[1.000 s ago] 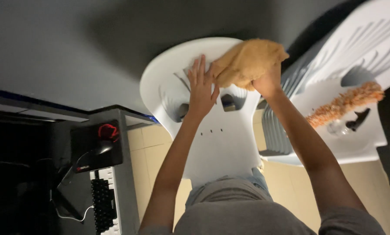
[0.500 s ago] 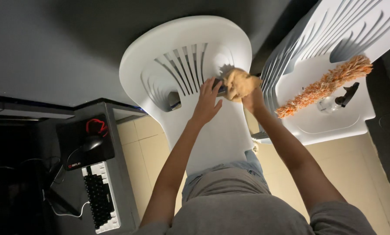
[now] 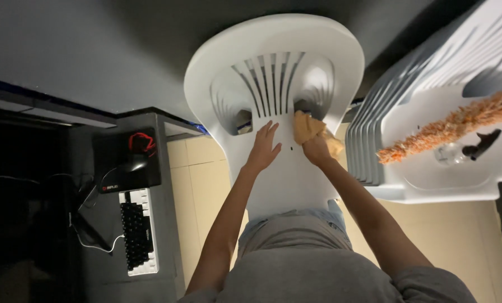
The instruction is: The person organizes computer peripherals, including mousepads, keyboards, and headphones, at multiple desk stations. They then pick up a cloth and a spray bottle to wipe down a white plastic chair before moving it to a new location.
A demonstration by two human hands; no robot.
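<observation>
**A:** On the white plastic chair (image 3: 273, 112) near me, where's the cloth?

**B:** I'm seeing the right hand (image 3: 316, 150) pinching the orange cloth (image 3: 307, 128) against the seat, while the left hand (image 3: 263, 147) is lying flat, fingers spread.

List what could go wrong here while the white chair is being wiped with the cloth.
1. The white plastic chair is steadied only by the flat left hand; a hard push from the right hand with the yellow cloth might slide or tip it.
2. The cloth is bunched beside the backrest slots and could snag there.
3. The orange duster lies loose on the stacked chairs close by; an elbow bump might knock it off.
</observation>
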